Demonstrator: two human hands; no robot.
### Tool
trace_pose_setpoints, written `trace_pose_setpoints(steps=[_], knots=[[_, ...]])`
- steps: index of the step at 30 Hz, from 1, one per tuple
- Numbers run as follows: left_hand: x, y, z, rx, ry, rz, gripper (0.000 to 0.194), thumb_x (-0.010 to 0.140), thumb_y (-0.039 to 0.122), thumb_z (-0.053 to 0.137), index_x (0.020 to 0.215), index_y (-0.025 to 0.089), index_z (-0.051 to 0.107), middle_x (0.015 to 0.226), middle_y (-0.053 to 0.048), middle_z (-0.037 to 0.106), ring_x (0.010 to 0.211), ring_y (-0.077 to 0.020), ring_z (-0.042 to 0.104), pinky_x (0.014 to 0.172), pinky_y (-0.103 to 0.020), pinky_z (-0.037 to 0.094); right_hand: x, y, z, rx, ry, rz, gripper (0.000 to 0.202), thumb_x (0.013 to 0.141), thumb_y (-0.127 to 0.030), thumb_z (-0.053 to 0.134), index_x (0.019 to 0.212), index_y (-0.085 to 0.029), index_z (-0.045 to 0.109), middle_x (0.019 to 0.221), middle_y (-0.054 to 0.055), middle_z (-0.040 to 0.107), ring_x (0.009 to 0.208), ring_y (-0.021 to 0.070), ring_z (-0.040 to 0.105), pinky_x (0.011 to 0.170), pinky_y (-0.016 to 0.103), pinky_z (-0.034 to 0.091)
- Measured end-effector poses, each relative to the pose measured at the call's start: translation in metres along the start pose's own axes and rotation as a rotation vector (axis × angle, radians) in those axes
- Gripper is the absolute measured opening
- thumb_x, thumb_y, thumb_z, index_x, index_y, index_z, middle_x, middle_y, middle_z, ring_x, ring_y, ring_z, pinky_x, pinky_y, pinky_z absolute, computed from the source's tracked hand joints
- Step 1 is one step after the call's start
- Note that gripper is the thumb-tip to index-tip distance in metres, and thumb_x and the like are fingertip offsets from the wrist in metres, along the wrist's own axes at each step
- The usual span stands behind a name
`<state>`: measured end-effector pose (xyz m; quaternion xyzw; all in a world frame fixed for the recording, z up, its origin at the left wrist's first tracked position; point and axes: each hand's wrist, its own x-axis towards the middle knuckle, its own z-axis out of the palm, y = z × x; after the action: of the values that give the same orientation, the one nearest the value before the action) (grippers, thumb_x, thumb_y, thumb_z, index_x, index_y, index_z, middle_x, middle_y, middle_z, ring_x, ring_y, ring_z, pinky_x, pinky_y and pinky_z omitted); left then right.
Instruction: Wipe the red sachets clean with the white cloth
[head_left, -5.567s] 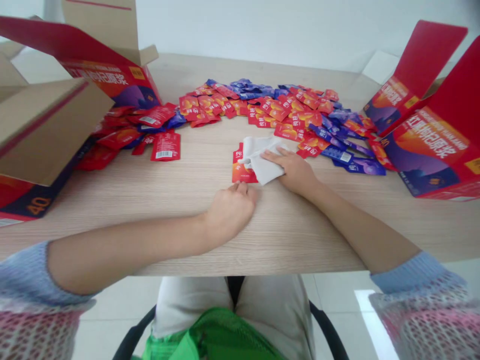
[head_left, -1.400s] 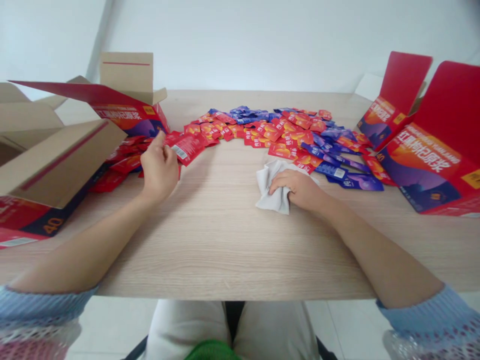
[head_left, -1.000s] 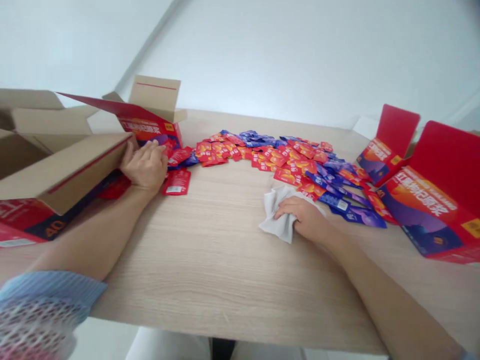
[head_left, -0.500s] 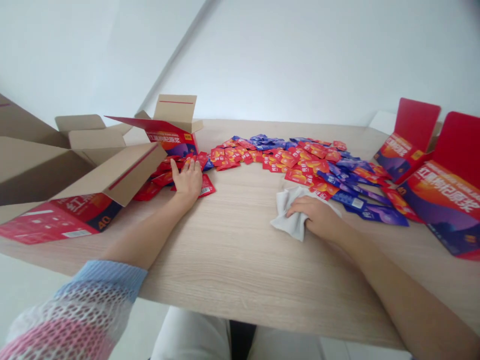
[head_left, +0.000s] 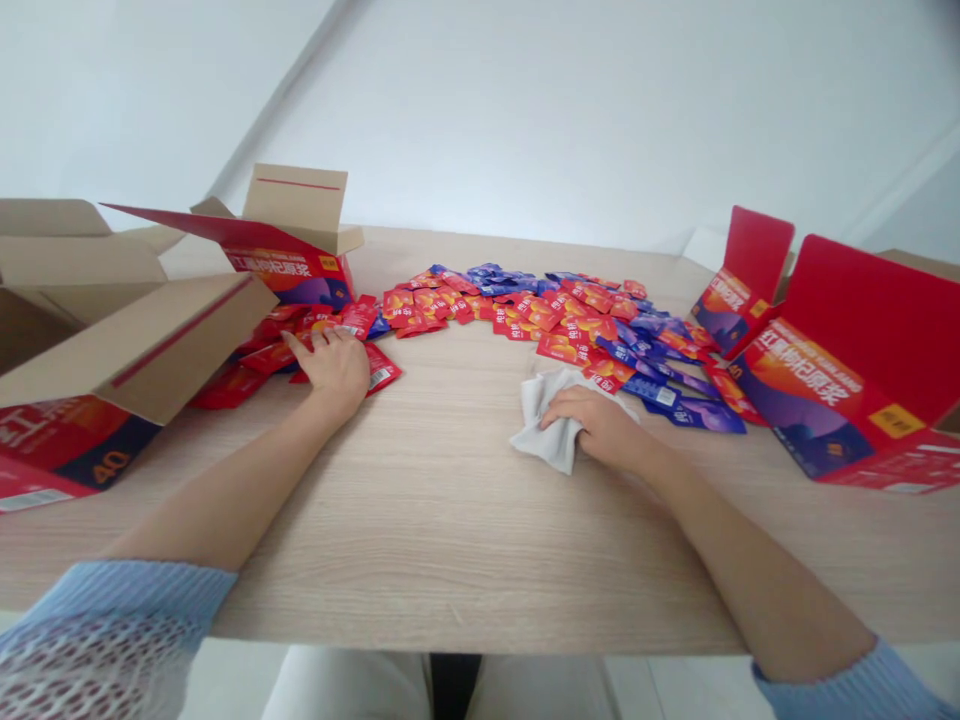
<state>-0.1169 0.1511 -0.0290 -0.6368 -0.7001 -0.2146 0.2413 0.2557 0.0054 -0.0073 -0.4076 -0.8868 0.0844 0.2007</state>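
My left hand [head_left: 335,370] lies palm down with its fingers apart on a heap of red sachets [head_left: 232,383] at the left. One red sachet [head_left: 383,367] pokes out beside its wrist side. Bunched under my right hand [head_left: 604,420] is a white cloth [head_left: 534,423], pressed on the wooden table [head_left: 450,510]. The fingers are curled on the cloth, whose loose edge spreads to the left. Just beyond it, touching or nearly so, is a spread of red and purple sachets [head_left: 570,325].
An open red carton [head_left: 300,270] stands behind the left heap, with another open carton [head_left: 82,430] lying nearer at the left. Two red cartons, a small one [head_left: 731,300] and a larger one [head_left: 840,400], stand open at the right. A white wall [head_left: 555,120] rises behind the table.
The camera view has turned slightly right, so everything sits further left. My left hand's fingers are a little more bent on the sachets. My right hand stays on the cloth.
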Motion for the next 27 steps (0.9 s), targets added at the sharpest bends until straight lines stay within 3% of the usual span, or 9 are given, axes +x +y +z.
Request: trace_pose_setpoints(steps=[2, 4, 6, 10, 14, 17, 22, 24, 27], knots=[[0.002, -0.006, -0.003, -0.053, -0.037, 0.008, 0.046, 0.084, 0.007, 0.033, 0.117, -0.003, 0.063, 0.113, -0.03, 0.065, 0.117, -0.0391, 0.057, 0.106, -0.064, 0.028, -0.001, 0.0, -0.001, 0.011, -0.006, 0.004, 0.055, 0.058, 0.006, 0.043, 0.096, -0.022, 0.071, 0.1, 0.005, 0.071, 0.101, 0.0237, 0.06, 0.092, 0.041, 0.044], [0.004, -0.015, -0.008, -0.087, -0.094, -0.015, 0.042, 0.081, 0.011, 0.04, 0.111, -0.001, 0.066, 0.105, -0.03, 0.067, 0.104, -0.0406, 0.063, 0.09, -0.059, 0.044, -0.002, -0.001, -0.002, 0.027, -0.017, -0.002, 0.057, 0.056, 0.006, 0.043, 0.097, -0.023, 0.07, 0.1, 0.005, 0.07, 0.101, 0.0238, 0.06, 0.091, 0.042, 0.044], [0.007, -0.025, -0.013, -0.082, -0.119, -0.053, 0.038, 0.08, 0.015, 0.043, 0.105, 0.003, 0.069, 0.094, -0.028, 0.069, 0.088, -0.0396, 0.068, 0.074, -0.053, 0.051, -0.002, -0.001, -0.002, 0.04, -0.026, -0.004, 0.059, 0.054, 0.006, 0.042, 0.097, -0.023, 0.07, 0.101, 0.005, 0.069, 0.101, 0.024, 0.059, 0.09, 0.042, 0.045], [0.012, -0.037, -0.019, -0.048, -0.133, -0.08, 0.035, 0.079, 0.022, 0.046, 0.098, 0.009, 0.072, 0.083, -0.023, 0.07, 0.079, -0.0382, 0.068, 0.066, -0.047, 0.052, -0.002, -0.002, -0.003, 0.045, -0.037, 0.025, 0.06, 0.051, 0.005, 0.042, 0.096, -0.023, 0.07, 0.103, 0.006, 0.069, 0.102, 0.0259, 0.059, 0.091, 0.044, 0.045], [0.013, -0.034, -0.018, -0.043, -0.164, -0.1, 0.032, 0.079, 0.023, 0.048, 0.094, 0.007, 0.072, 0.084, -0.023, 0.07, 0.082, -0.0374, 0.068, 0.069, -0.044, 0.052, -0.003, 0.001, -0.002, 0.047, -0.056, 0.031, 0.063, 0.049, 0.004, 0.041, 0.097, -0.023, 0.071, 0.106, 0.007, 0.069, 0.104, 0.0267, 0.06, 0.092, 0.045, 0.045], [0.011, -0.029, -0.017, -0.099, -0.152, -0.101, 0.032, 0.08, 0.021, 0.047, 0.095, 0.007, 0.071, 0.095, -0.023, 0.071, 0.092, -0.0361, 0.067, 0.08, -0.045, 0.05, -0.005, 0.004, -0.001, 0.047, -0.062, 0.031, 0.066, 0.047, 0.004, 0.041, 0.099, -0.024, 0.07, 0.108, 0.006, 0.068, 0.107, 0.027, 0.059, 0.094, 0.046, 0.044], [0.004, -0.022, -0.028, -0.197, 0.021, 0.047, 0.039, 0.08, 0.014, 0.045, 0.11, 0.012, 0.069, 0.128, -0.015, 0.064, 0.113, -0.0291, 0.062, 0.108, -0.045, 0.034, -0.006, 0.001, 0.003, 0.03, -0.061, 0.041, 0.067, 0.051, 0.004, 0.044, 0.106, -0.025, 0.068, 0.112, 0.007, 0.066, 0.11, 0.0283, 0.057, 0.096, 0.048, 0.043], [-0.003, -0.015, -0.037, -0.193, -0.008, 0.081, 0.036, 0.081, 0.016, 0.045, 0.107, 0.014, 0.07, 0.119, -0.013, 0.069, 0.106, -0.0284, 0.065, 0.103, -0.043, 0.038, -0.005, -0.004, 0.005, 0.018, -0.051, 0.038, 0.068, 0.052, 0.004, 0.046, 0.111, -0.025, 0.066, 0.116, 0.008, 0.064, 0.113, 0.0289, 0.055, 0.098, 0.049, 0.042], [-0.015, 0.001, -0.048, -0.18, -0.122, 0.102, 0.031, 0.084, 0.022, 0.045, 0.1, 0.021, 0.072, 0.103, -0.008, 0.074, 0.093, -0.0281, 0.068, 0.082, -0.038, 0.048, -0.003, -0.012, 0.007, 0.011, -0.059, 0.015, 0.073, 0.054, 0.003, 0.049, 0.12, -0.024, 0.062, 0.123, 0.009, 0.061, 0.116, 0.0294, 0.052, 0.099, 0.049, 0.041]])
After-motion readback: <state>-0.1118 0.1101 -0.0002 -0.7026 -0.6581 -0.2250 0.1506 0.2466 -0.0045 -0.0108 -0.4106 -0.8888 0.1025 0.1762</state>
